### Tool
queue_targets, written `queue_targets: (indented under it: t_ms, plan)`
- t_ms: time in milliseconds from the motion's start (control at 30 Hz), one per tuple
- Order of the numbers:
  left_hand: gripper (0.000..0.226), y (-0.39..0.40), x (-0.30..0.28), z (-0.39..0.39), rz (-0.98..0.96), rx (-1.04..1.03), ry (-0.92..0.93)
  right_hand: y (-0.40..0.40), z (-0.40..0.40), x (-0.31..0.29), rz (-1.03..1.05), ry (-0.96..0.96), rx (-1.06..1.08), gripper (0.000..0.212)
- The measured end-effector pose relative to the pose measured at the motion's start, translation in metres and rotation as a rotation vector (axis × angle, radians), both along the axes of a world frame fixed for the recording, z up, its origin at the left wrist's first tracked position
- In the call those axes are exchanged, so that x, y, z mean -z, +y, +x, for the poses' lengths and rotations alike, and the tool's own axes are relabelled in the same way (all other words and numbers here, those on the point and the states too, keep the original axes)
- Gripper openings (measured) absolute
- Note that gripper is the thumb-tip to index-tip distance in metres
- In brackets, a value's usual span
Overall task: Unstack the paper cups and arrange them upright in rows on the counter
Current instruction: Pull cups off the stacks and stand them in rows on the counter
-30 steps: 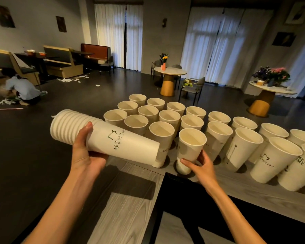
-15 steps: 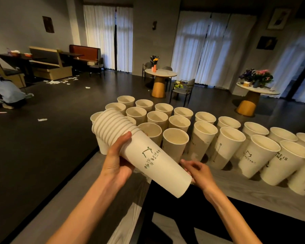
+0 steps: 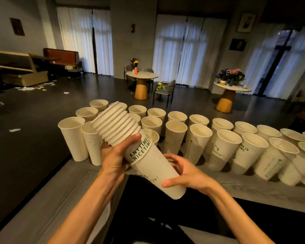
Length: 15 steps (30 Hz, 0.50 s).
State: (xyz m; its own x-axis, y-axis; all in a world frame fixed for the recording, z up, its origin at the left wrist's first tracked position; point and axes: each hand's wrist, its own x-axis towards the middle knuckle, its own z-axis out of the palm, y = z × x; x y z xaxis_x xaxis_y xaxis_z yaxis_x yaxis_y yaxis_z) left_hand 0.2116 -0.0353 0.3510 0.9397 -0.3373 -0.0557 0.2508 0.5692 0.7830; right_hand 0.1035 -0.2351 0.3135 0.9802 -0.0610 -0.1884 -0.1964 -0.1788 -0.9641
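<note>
While our left hand (image 3: 115, 156) wraps its fingers and thumb around the nested stack of paper cups (image 3: 130, 145), just below the ribbed band of rims at about 11 o'clock from our grip, our right hand (image 3: 185, 171) cups the outermost cup (image 3: 158, 175) near its base, thumb on the near wall and fingers curled behind it. We hold the stack tilted in the air over the near edge of the counter (image 3: 253, 187), base pointing toward 5 o'clock. That outer cup looks partly slid off, since the printed wall of the next one shows above its rim. To finish well, we judge that we should pull straight along the stack's axis toward 5 o'clock, with a light twist if it sticks, and squeeze gently so the thin wall does not buckle. Rows of upright cups (image 3: 176, 136) fill the counter from 10 to 3 o'clock; we should set the freed cup down without knocking its neighbours.
</note>
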Motion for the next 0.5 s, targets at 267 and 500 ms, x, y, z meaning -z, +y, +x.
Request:
queue_targets:
  t_ms: [267, 500]
  plan:
    - [0.064, 0.031, -0.032, 0.023, -0.268, -0.061, 0.087, -0.035, -0.006, 0.031, -0.255, -0.128, 0.512, 0.095]
    - [0.07, 0.049, -0.023, 0.022, -0.326, -0.056, 0.17, -0.029, 0.04, 0.055, -0.166, -0.128, 0.648, 0.096]
